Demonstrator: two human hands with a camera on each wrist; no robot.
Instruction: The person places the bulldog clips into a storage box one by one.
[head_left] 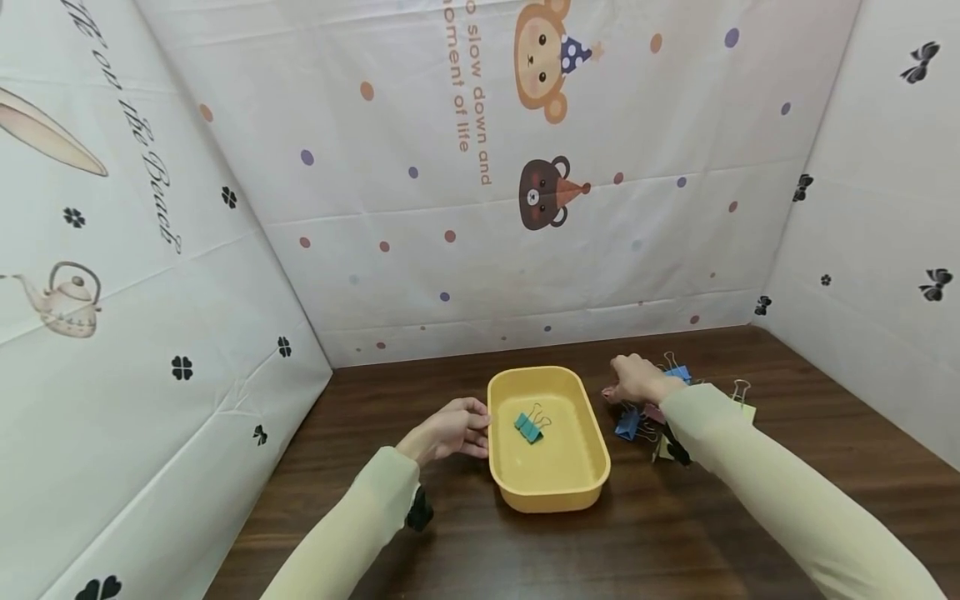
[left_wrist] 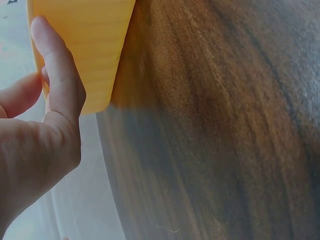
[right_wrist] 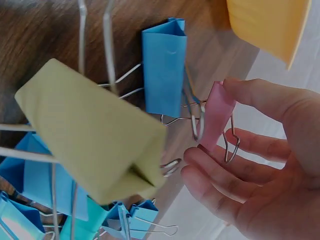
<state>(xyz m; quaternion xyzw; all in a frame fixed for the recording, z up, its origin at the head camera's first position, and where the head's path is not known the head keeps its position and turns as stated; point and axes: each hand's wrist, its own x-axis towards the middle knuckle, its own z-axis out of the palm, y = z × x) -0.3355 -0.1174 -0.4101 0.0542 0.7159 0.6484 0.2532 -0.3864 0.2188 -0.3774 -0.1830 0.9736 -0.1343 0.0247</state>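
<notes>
We see a pink binder clip (right_wrist: 218,115) with silver wire, pinched in the narrow grip of our right hand (right_wrist: 265,160), right of the yellow box (head_left: 551,502). In the right wrist view, its long axis stands nearly upright, leaning slightly. Our left hand (head_left: 456,429) touches the box with relaxed fingers.

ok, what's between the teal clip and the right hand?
Head view: from the teal clip, the bare floor and right rim of the yellow tray, then a narrow strip of brown tabletop up to the right hand.
</notes>
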